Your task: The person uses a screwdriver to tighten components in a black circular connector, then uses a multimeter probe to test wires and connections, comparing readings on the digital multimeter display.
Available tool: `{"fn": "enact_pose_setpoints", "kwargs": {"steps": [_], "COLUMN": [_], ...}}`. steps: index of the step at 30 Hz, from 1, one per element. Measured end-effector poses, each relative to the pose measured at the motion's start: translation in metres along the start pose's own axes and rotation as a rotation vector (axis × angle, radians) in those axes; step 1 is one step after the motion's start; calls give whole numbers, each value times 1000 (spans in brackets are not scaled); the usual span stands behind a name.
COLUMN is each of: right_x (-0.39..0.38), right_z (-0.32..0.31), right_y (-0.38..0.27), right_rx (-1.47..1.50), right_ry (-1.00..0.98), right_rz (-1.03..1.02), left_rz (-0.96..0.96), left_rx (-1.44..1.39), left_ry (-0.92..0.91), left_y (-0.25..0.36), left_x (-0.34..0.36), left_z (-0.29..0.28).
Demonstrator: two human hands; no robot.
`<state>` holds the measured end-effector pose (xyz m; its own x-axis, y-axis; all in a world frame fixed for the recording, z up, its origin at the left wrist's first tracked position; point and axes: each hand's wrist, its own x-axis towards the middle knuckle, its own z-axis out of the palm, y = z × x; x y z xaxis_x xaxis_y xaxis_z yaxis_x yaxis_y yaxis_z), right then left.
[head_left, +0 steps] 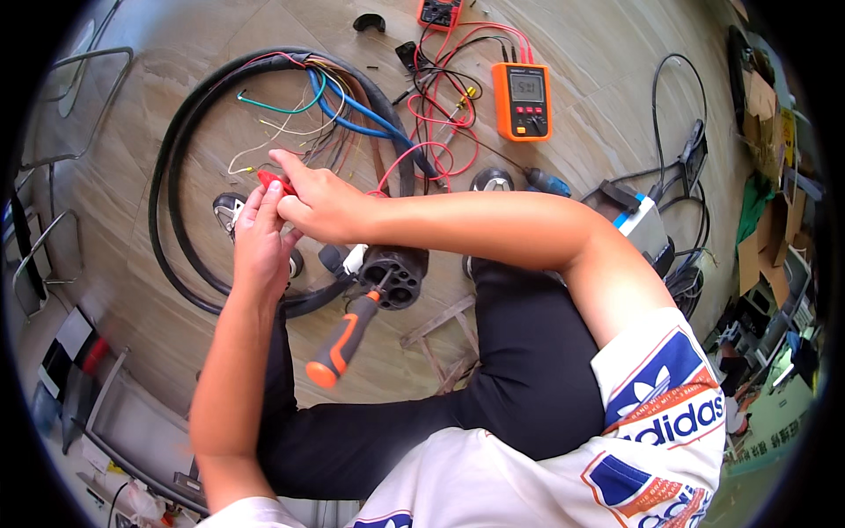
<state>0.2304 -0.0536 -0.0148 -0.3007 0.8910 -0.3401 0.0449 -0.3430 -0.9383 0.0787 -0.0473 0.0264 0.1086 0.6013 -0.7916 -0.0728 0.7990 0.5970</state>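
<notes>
My left hand (261,238) and my right hand (324,201) meet over the coil of cable, both closed around a red test clip (268,179). The left fingertips press against the clip, and the right fingers overlap them. A thin light wire with a yellow tip (249,169) lies just beyond the clip. Below my hands, between my legs, a round black cable connector (407,267) faces up. A screwdriver (343,341) with an orange and grey handle leans out of it, its tip at one of the holes. What else my fingers pinch is hidden.
Thick black cable (165,141) loops on the tiled floor, fanning into blue and thin wires. An orange multimeter (522,101) with red and black leads lies ahead. A dark blue-handled tool (547,182) is nearby. Cardboard (759,220) and clutter line the right; metal-framed chairs (97,55) stand left.
</notes>
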Motion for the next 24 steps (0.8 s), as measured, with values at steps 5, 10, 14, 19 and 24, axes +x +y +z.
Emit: {"fn": "enact_pose_setpoints", "kwargs": {"steps": [5,10,14,19,24], "right_x": [-6,-16,-24,-22,-28], "right_z": [6,10,6,-9,-19], "right_y": [7,20,24,23,22], "right_rx": [-69,-178,-219,-261,-315], "right_ry": [168,419,490,498,502], "right_rz": [-61,-188,-402,-471,-518], "left_rz": [151,127,179,221,338], "left_rx": [-183,-206,-422,-158,170], "left_ry": [161,246,-33,8,-46], "left_y": [-25,-59,-83,-94,-124], "left_x": [-7,-22,-23,-6,14], "left_z": [28,53,68,67,46]}}
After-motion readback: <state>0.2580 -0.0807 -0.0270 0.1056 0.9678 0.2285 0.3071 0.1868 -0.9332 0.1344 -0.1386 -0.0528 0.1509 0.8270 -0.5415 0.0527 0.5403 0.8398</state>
